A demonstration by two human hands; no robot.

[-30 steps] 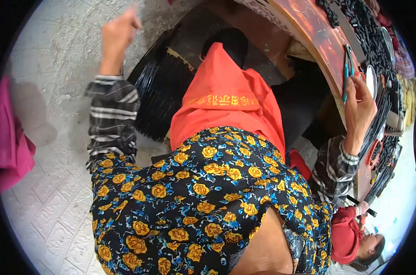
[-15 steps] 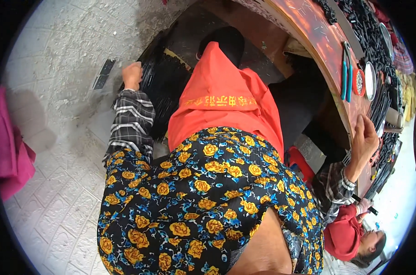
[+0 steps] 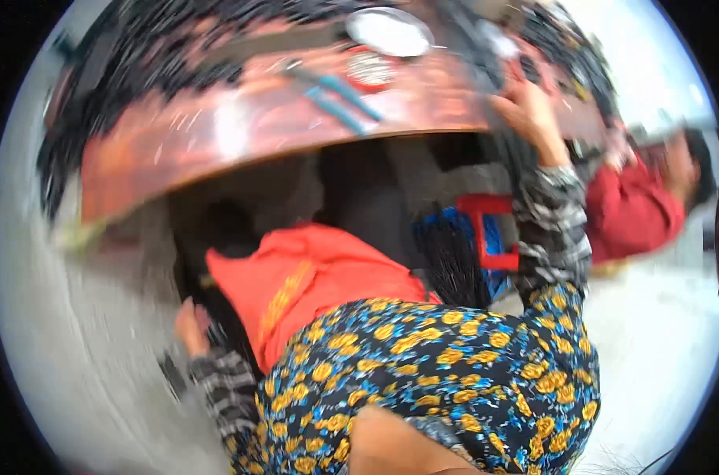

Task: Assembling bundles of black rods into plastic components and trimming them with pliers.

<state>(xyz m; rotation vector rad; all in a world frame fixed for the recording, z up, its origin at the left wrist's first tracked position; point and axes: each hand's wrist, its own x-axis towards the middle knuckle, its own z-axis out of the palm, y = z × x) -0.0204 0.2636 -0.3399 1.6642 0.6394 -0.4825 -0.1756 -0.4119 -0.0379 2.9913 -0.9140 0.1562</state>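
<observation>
Right hand (image 3: 527,115) at black strips (image 3: 477,59) on desk (image 3: 161,162) — strips probably light, bendy, best gripped mid-length. Left hand (image 3: 192,326) low, near red apron (image 3: 328,261) (blurred; cannot tell whether either hand's fingers hold anything).

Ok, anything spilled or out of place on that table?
Possibly a small spill: pale bits lie loose on the reddish tabletop, left of the teal-handled pliers, while other small pale pieces sit contained in the round red dish. Blur hides finer detail.
</observation>
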